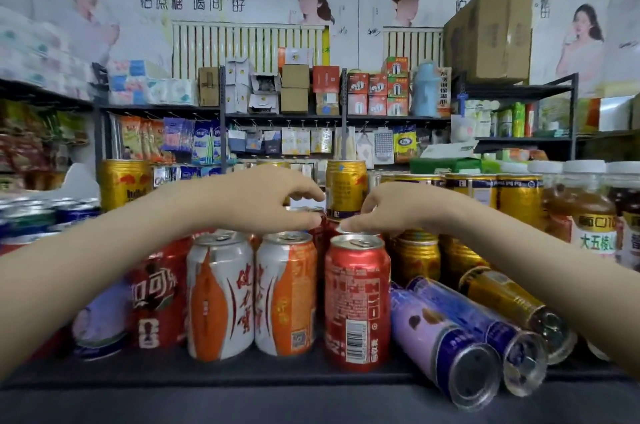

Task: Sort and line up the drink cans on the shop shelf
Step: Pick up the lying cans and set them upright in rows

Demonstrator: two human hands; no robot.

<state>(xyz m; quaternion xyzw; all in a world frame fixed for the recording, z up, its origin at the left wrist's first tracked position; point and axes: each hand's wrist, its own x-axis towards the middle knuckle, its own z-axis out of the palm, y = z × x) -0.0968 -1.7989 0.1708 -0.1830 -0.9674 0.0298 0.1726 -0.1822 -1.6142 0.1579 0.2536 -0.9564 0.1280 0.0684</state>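
I was in the middle of sorting: some cans stood in rows on the shelf point(242, 375) and some were a mess. Far to the left stood blue cans point(69, 212) and a gold can point(123, 181). In front stood a cola can point(156, 295), then two orange cans point(220, 295), then a front red can point(356, 302). My left hand point(263, 201) reached over the orange cans to the row behind. Its fingers point(304, 196) were curled round the top of a small red can point(319, 236), so I think I was holding it. A tall gold can point(346, 188) stood just behind, between my two hands. My right hand point(391, 212) came in from the other side. Its fingers point(349, 226) lay on the top of a hidden can point(363, 233) just behind the front red can, but I could not tell if they gripped it or only touched it. To the right, two purple cans point(443, 337) and a fallen gold can point(512, 305) lay flat, not lined up yet. Next I would need to set the small red can straight beside its own kind without knocking the tall gold can, then stand the flat ones up.
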